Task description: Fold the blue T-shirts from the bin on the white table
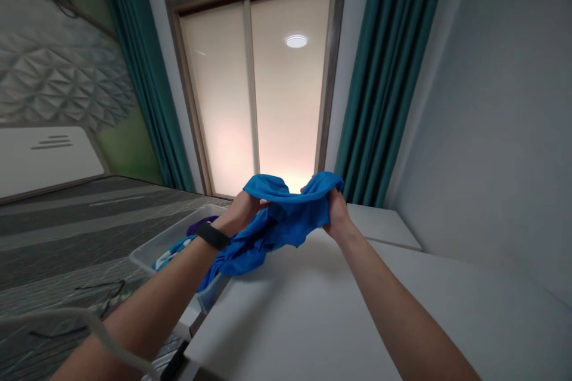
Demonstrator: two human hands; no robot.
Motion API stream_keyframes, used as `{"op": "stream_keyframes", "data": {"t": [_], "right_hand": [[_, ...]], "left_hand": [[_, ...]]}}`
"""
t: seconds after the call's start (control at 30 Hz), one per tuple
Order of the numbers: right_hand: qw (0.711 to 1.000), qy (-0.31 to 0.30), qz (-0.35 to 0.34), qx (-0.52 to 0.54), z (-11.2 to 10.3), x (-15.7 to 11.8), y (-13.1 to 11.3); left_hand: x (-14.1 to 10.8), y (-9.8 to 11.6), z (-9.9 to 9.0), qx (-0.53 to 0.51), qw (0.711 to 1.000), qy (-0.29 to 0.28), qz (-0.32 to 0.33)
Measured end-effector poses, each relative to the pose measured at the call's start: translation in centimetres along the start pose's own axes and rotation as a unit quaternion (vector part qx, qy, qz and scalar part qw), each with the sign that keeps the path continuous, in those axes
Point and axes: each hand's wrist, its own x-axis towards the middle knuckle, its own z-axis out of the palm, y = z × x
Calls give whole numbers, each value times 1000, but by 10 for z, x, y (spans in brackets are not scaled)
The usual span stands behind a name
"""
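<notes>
A bright blue cloth garment (290,220) is stretched between my two hands above a white tabletop. My left hand (243,209), with a black band on its wrist, is closed on the garment's left part. My right hand (337,211) grips its right end, fingers partly hidden behind the fabric. The garment's lower left part trails down to the rim of a translucent plastic bin (149,250). Inside the bin lie a purple cloth (201,225) and a blue-and-white cloth (172,253), partly covered by my left forearm.
The white table (322,309) spreads beneath my hands and to the right, beside a pale wall. Left of the bin is a dark striped bed surface (67,238). A pale curved tube (96,324) crosses the lower left. Teal curtains (393,71) flank a frosted sliding door (286,101).
</notes>
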Motion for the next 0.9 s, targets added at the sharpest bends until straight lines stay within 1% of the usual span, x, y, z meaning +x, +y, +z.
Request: {"op": "stream_keyframes", "data": {"t": [0.07,0.13,0.23,0.27,0.33,0.37,0.4,0.47,0.5,0.53,0.57,0.6,0.67,0.7,0.73,0.8,0.87,0.9], "right_hand": [[1000,28,-3,8,-17,-4,-20],[998,52,-25,-14,-35,-9,-38],[990,99,-53,-80,-65,-19,-52],[987,120,-48,-99,-75,-23,-53],[979,157,-24,-128,-98,-33,-46],[975,170,-9,-142,-110,-38,-40],[972,174,-4,-158,-122,-44,-34],[964,168,5,-207,-145,-57,-18],[957,162,22,-239,-156,-64,-10],[948,156,38,-276,-166,-71,-2],[935,147,46,-320,-175,-79,6],[919,129,41,-371,-183,-86,13],[882,59,14,-467,-194,-101,27],[859,17,-6,-512,-197,-108,34],[831,-22,-25,-555,-198,-116,41],[764,-89,-43,-637,-198,-129,52],[702,-123,-48,-700,-196,-138,60],[678,-130,-49,-721,-195,-142,63]], "left_hand": [[9,-7,20,-41,999,-8,23],[16,-18,38,-68,997,-22,29],[23,-44,62,-51,997,-45,21],[24,-54,68,-26,998,-46,23],[22,-79,77,55,997,-44,33],[20,-93,80,112,992,-43,41],[18,-108,81,175,982,-57,39],[11,-137,81,275,954,-119,15],[7,-152,80,306,939,-156,10],[1,-165,78,330,927,-177,11],[-4,-177,77,346,918,-195,9],[-11,-187,76,362,913,-187,7],[-25,-204,74,395,908,-136,26],[-33,-211,74,413,902,-118,43],[-40,-217,74,433,893,-107,61],[-52,-226,74,479,865,-121,90],[-59,-233,72,524,832,-146,106],[-61,-235,70,542,818,-156,110]]}}
